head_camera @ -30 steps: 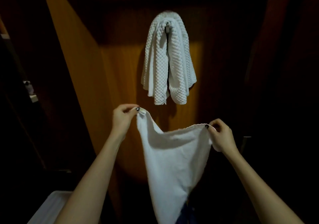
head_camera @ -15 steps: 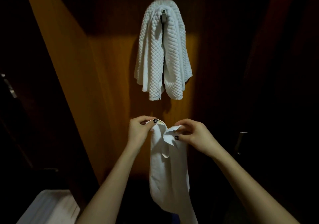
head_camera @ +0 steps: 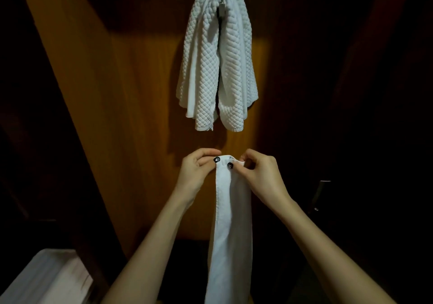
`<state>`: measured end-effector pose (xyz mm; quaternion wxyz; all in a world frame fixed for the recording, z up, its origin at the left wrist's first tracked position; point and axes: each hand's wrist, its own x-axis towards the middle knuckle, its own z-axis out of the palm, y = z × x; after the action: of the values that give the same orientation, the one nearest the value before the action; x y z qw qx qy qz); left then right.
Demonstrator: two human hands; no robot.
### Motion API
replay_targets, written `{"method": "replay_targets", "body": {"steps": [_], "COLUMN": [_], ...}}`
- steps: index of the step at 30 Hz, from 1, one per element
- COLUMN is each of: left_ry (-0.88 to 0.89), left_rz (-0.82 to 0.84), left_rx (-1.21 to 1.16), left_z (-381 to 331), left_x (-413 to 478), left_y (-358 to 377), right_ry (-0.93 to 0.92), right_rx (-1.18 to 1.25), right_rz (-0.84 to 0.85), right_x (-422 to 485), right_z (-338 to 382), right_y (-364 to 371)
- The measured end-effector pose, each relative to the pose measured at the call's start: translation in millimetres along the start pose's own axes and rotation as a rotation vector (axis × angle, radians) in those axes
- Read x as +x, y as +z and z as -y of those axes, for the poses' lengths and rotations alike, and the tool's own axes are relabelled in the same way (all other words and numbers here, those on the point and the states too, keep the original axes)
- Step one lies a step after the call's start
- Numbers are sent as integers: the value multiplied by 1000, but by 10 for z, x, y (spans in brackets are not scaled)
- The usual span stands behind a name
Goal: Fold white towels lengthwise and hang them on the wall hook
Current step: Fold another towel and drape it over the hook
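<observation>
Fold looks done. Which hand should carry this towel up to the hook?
Right, probably: the right hand pinches the folded towel across its top edge, nearly under the hook; the left hand pinches only its corner.

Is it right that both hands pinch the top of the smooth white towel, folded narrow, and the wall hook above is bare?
The wall hook is not bare: a quilted white towel hangs over it, as the head view shows. The left hand and right hand do pinch the top of the smooth white towel.
</observation>
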<state>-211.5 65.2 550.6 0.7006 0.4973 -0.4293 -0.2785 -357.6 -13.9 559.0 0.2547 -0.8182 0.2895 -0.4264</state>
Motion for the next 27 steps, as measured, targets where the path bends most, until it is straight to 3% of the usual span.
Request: {"method": "replay_targets", "body": {"steps": [9, 13, 21, 27], "left_ry": [85, 153, 187, 303], "left_rz": [13, -23, -138, -131], "left_rx": [102, 168, 264, 340], "left_z": [-28, -52, -197, -375], "left_x": [-11, 19, 233, 359], "left_y": [-22, -31, -146, -229], "right_ry": [17, -48, -41, -165], "right_rx": [83, -32, -224, -114], "right_rz": [-53, -35, 296, 303], "right_x": [29, 48, 96, 76], "right_z": [26, 9, -170, -136], "right_y": [46, 34, -60, -193]}}
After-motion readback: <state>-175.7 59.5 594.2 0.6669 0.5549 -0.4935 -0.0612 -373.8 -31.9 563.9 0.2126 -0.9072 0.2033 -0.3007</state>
